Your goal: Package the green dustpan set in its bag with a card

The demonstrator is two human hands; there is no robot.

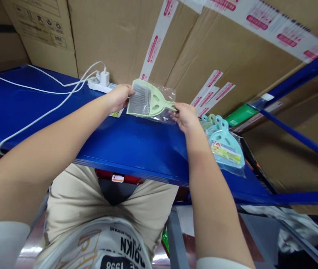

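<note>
The left hand (119, 98) is closed on the wide, bristled end of a pale green dustpan-and-brush set (147, 101) in a clear bag, and the right hand (185, 116) pinches its handle end. The set is held flat between them, low over the back of the blue shelf (136, 145). Just right of the right wrist lies a stack of bagged sets (226, 146). Behind the left hand sits a white power strip (100, 85) trailing white cables (35, 89). Taped cardboard boxes (114, 37) wall off the back.

One bagged green dustpan set (150, 101), one pile of blue sets (226, 147), one power strip (98, 86).
</note>
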